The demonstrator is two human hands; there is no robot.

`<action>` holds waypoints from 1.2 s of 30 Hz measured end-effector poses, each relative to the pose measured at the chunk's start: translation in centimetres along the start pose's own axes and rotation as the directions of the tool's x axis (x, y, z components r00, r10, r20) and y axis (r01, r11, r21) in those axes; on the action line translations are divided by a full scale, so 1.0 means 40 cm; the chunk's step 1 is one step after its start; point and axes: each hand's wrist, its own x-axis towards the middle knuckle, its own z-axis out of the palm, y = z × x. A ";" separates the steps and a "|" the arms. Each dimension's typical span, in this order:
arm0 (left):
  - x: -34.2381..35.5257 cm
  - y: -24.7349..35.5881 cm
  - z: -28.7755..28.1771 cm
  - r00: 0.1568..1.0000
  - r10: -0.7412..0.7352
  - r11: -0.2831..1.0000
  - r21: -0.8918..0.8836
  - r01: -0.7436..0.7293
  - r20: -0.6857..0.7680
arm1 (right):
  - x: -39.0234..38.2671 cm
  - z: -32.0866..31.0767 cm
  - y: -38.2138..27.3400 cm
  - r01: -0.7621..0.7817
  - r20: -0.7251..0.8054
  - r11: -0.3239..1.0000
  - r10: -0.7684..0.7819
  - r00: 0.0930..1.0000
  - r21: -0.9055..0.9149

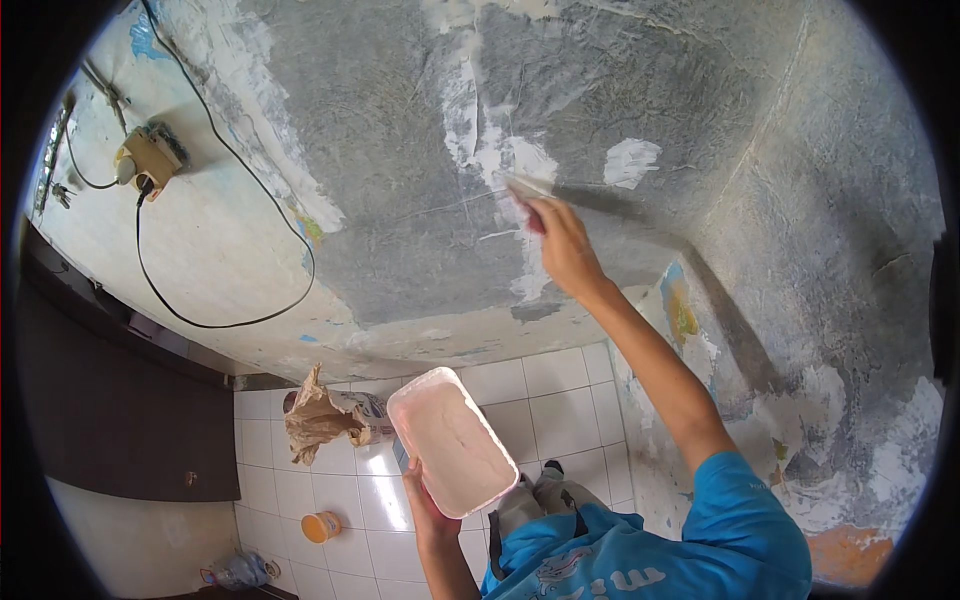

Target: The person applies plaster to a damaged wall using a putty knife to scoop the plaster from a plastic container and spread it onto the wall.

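— What have the hands got from where you're watching?

— I see the right hand (562,245) raised to the wall (400,200), fingers clenched round the handle of a putty knife (528,190). The blade lies flat against the grey surface, right where a streak of white filler runs down, so I judge the flat angle is there to press the paste thin rather than scrape it.

— And the other one?

— The left hand (428,500) sits low, near the chest, gripping the near end of a white tray (452,442) from underneath. The tray is tilted slightly toward the wall, its pale paste facing up. I reckon it is held close and below the blade so the knife has a short trip back to reload, and drips land in it.

— What's around them?

— A fresh white patch (632,160) shows just right of the knife. Farther left, a black cable (215,320) loops down from a socket box (150,158) on the paler part of the wall. On the tiled floor (560,400) beneath the tray I see a torn paper sack (325,420), likely the filler powder kept within reach, and an orange tub (322,526) well apart from it.
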 end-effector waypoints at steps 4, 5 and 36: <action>-0.002 0.006 -0.035 1.000 0.003 1.000 0.026 -0.004 0.019 | 0.012 -0.008 0.006 -0.271 -0.061 0.686 0.418 0.906 0.675; -0.001 0.014 -0.042 1.000 -0.005 1.000 0.022 0.005 0.023 | 0.025 0.000 -0.006 -0.217 -0.032 0.375 0.558 0.829 0.901; 0.154 0.071 -0.150 0.989 -0.137 0.985 0.110 0.129 0.062 | 0.017 0.117 0.030 0.128 -0.177 0.835 -0.258 0.950 -0.535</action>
